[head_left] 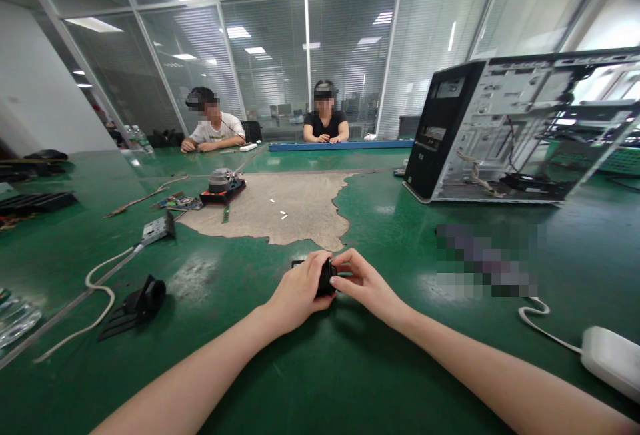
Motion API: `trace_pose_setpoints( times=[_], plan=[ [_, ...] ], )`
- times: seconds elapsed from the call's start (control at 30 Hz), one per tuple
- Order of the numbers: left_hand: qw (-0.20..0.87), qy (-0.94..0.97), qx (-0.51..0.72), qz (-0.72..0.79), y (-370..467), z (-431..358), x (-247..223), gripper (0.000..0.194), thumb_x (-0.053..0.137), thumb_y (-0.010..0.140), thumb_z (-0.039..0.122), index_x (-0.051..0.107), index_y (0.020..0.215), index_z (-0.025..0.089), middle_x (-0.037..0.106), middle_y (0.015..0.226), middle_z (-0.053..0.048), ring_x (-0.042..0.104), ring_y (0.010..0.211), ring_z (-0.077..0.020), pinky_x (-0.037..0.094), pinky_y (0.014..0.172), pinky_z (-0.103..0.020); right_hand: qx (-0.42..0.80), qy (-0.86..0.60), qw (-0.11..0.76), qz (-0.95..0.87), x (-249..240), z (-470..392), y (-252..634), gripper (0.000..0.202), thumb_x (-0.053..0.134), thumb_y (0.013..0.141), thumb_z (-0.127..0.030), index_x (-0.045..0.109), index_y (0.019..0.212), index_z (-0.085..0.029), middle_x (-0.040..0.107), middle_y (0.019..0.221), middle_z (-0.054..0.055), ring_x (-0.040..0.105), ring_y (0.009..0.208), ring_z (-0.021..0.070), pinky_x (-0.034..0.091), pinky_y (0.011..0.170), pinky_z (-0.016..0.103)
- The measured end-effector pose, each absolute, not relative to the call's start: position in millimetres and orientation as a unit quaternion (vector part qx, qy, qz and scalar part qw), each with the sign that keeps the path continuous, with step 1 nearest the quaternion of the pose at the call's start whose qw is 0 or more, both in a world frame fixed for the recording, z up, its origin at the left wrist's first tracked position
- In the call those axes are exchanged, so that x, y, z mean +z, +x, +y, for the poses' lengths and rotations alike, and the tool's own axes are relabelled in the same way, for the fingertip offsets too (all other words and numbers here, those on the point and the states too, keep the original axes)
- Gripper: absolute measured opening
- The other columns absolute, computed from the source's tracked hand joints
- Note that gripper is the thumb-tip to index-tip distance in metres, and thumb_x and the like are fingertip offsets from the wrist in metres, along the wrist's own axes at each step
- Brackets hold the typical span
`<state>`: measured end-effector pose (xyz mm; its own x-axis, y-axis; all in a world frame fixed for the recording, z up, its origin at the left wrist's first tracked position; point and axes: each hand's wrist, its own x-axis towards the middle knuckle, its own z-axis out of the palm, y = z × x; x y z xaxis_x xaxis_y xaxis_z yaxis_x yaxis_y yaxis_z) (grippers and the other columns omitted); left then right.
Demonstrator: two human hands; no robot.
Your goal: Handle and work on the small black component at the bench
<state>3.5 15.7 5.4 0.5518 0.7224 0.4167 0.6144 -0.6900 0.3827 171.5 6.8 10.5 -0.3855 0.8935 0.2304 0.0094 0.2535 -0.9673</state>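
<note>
The left hand [299, 290] clasps a black plastic part [325, 281]; the right hand [369, 283] pinches its end pointing toward three o'clock. Its long axis is mostly hidden.

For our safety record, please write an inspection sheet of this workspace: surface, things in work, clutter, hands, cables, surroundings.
Surface: green tabletop, with a beige patch.
Things in work: small black part, partly hidden.
Clutter: opened computer case, black bracket-like piece, unidentifiable blurred object.
Hands: left hand holds the black part; right hand touches its right end.
Cables: white cable at left; white cord reaching a white block at right.
Surroundings: person in white, person in black, glass partition behind.
</note>
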Motion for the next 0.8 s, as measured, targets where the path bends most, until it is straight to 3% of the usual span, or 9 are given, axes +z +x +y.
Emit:
trace_pose_setpoints(
  times=[0.23, 0.6, 0.8],
  plan=[
    [0.098, 0.875, 0.275, 0.386, 3.5, 14.2, 7.8, 0.058, 0.057, 0.068, 0.019, 0.026, 0.117, 0.021, 0.042, 0.115, -0.009, 0.049, 0.098, -0.0222, 0.045, 0.079, -0.037, 0.503, -0.37, 0.438, -0.647, 4.9, 11.3, 169.1, 0.025, 0.059, 0.072, -0.027, 0.045, 0.091, -0.021, 0.051, 0.094, 0.002, 0.052, 0.091, 0.0158, 0.047, 0.076, 0.031],
    [0.094, 0.874, 0.277, 0.387, 3.5, 15.4, 7.1, 0.06, 0.058, 0.067, 0.02, 0.025, 0.117, 0.021, 0.042, 0.116, -0.009, 0.05, 0.098, -0.0229, 0.044, 0.079, -0.038, 0.507, -0.347, 0.45, -0.648, 10.3, 7.3, 171.2, 0.015, 0.057, 0.074, -0.026, 0.047, 0.085, -0.021, 0.052, 0.088, 0.0, 0.052, 0.088, 0.0147, 0.046, 0.073, 0.029],
    [0.097, 0.872, 0.275, 0.392, 2.6, 15.0, 7.9, 0.06, 0.058, 0.067, 0.02, 0.026, 0.117, 0.022, 0.042, 0.117, -0.009, 0.049, 0.099, -0.0229, 0.044, 0.08, -0.038, 0.494, -0.382, 0.435, -0.649, 7.2, 11.7, 168.6, 0.021, 0.057, 0.073, -0.026, 0.047, 0.091, -0.02, 0.053, 0.093, 0.002, 0.052, 0.091, 0.0158, 0.045, 0.079, 0.033]
  ],
)
